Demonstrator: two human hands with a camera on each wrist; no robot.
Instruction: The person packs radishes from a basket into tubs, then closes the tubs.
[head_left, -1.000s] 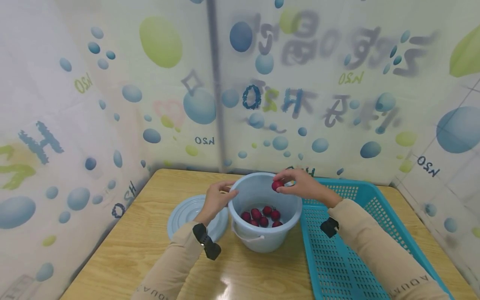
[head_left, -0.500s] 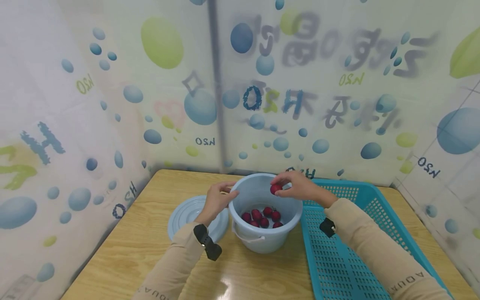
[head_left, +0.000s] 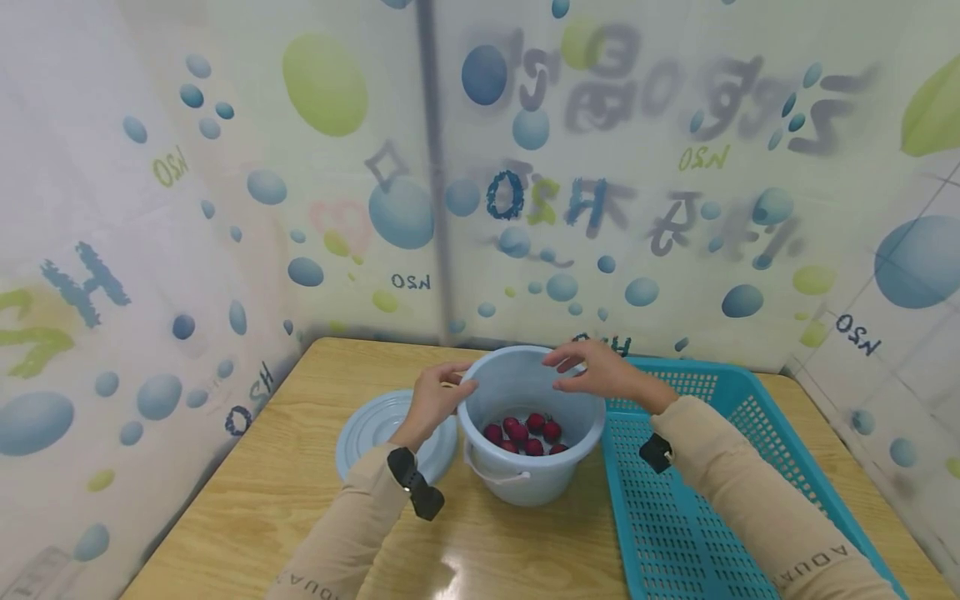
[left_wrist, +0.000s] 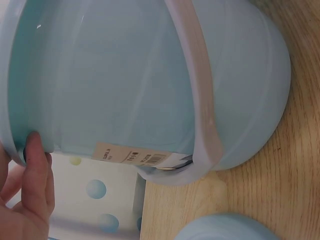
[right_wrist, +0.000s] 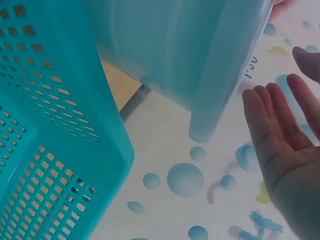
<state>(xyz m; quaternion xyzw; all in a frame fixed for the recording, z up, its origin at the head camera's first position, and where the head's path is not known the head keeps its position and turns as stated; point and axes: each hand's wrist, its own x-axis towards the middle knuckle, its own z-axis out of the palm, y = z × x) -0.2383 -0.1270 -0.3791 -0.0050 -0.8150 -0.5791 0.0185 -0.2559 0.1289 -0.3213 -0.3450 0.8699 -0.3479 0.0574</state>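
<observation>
A light blue bucket (head_left: pixel 528 487) stands on the wooden table with several small, round, dark red fruits (head_left: pixel 517 432) on its bottom; their exact kind I cannot tell. My left hand (head_left: pixel 438 396) holds the bucket's left rim between thumb and fingers. The left wrist view has the fingers (left_wrist: pixel 35 175) against the outside, just under the rim. Over the right side of the bucket's mouth hovers my right hand (head_left: pixel 607 373), thumb and fingers spread apart. In the right wrist view the right palm (right_wrist: pixel 285 160) is bare and holds nothing.
To the right lies a teal perforated basket (head_left: pixel 648 508), close against the bucket. A round light blue lid (head_left: pixel 358 437) rests at the left, partly under my left forearm. The bucket's pale handle (head_left: pixel 504 479) hangs down its front. A patterned curtain (head_left: pixel 337 250) stands behind the table.
My right hand has let go of a red fruit, which now lies among the others in the bucket. Its fingers have spread. The left hand stays on the rim.
</observation>
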